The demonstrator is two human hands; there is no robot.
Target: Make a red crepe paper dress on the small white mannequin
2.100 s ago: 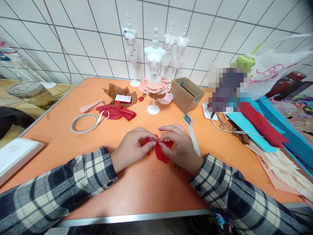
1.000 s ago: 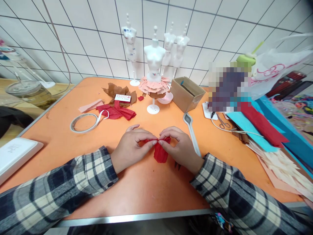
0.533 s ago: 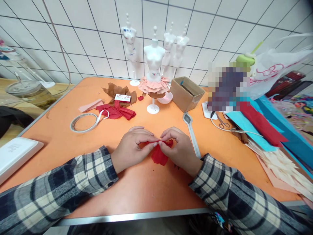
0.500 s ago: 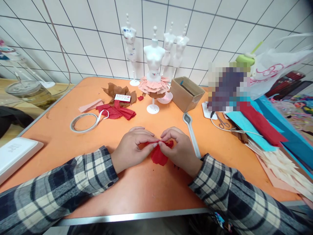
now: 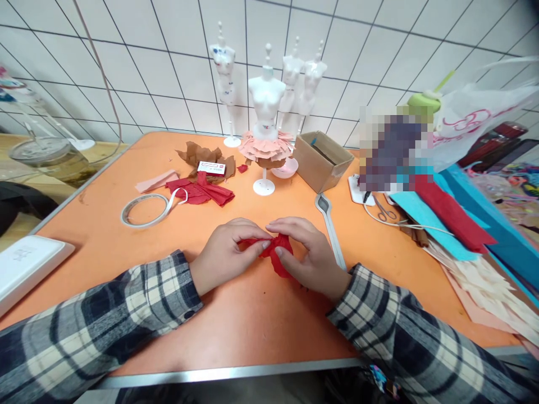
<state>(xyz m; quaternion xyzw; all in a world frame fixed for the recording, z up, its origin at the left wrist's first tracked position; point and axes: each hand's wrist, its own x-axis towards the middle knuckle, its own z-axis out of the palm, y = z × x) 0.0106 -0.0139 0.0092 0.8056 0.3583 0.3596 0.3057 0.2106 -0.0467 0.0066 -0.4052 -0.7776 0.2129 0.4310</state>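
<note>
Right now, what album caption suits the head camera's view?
A left hand and right hand handle crinkled red paper over an orange table, before a white mannequin in a ruffled pink skirt.

Plaid shirt sleeves (image 5: 164,297), navy, grey, cream; buttoned cuffs (image 5: 187,283); small dark button, seemingly.

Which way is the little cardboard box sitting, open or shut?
Open: the cardboard box shows no closed lid over its top, and part of its dark inside is visible, with something blue near the rim.
</note>
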